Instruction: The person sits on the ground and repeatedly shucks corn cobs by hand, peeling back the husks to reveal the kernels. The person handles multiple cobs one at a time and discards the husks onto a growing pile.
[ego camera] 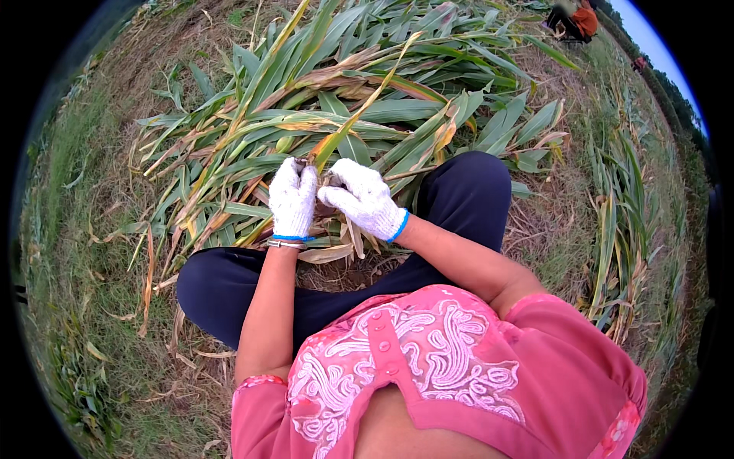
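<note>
Before my crossed legs lies a heap of cut, maize-like stalks (378, 112) with long green and drying leaves. My left hand (292, 198), in a white knitted glove with a blue cuff, is curled at the heap's near edge, its thumb and fingers closed around something dark and brownish. A yellow-green leaf (339, 136) rises from beside that thumb and slants up to the right. Close by on the right, my gloved right hand (364, 198) has bent fingers turned towards the left one. Whatever lies inside its fingers is hidden.
My dark-trousered knees (467, 189) flank the near side of the heap. Pale dry husks (327, 253) lie below my hands. More cut stalks (616, 246) form a row on the right. A person in orange (584, 22) sits far off at the upper right. Grass and straw cover the ground.
</note>
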Tool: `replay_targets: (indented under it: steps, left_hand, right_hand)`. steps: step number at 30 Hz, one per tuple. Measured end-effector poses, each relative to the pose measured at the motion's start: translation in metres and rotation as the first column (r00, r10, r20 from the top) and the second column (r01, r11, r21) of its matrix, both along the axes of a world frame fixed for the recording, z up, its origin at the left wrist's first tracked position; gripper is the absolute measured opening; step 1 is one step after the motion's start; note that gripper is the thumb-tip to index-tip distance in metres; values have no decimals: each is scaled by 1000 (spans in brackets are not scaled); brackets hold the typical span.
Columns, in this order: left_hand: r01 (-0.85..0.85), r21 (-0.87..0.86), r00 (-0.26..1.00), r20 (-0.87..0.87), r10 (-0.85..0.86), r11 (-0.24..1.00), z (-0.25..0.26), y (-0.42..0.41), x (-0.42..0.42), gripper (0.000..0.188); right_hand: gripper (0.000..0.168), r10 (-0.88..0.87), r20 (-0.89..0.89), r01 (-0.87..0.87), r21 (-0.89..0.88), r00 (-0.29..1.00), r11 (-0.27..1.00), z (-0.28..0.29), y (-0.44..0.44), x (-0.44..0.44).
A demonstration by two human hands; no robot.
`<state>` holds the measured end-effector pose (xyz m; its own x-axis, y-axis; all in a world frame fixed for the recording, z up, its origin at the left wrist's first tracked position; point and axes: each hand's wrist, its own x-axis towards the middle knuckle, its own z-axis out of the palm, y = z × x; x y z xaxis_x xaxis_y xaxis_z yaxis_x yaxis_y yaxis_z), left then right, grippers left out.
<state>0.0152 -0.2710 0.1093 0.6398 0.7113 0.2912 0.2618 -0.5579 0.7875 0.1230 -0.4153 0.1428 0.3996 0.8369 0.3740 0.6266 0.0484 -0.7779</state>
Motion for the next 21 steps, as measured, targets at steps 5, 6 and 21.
replay_targets:
  steps: [5, 6, 21]
  left_hand:
    - [187, -564, 909, 410, 76, 804, 2, 5, 10, 22]
    - [211, -607, 898, 430, 94, 766, 2, 7, 9, 22]
    - [445, -766, 733, 609, 303, 465, 2, -29, 21, 19]
  right_hand:
    - [18, -87, -409, 159, 146, 908, 976, -6, 7, 2]
    - [13, -75, -497, 134, 85, 865, 987, -6, 8, 4]
    - [25, -310, -667, 399, -21, 678, 917, -23, 36, 27]
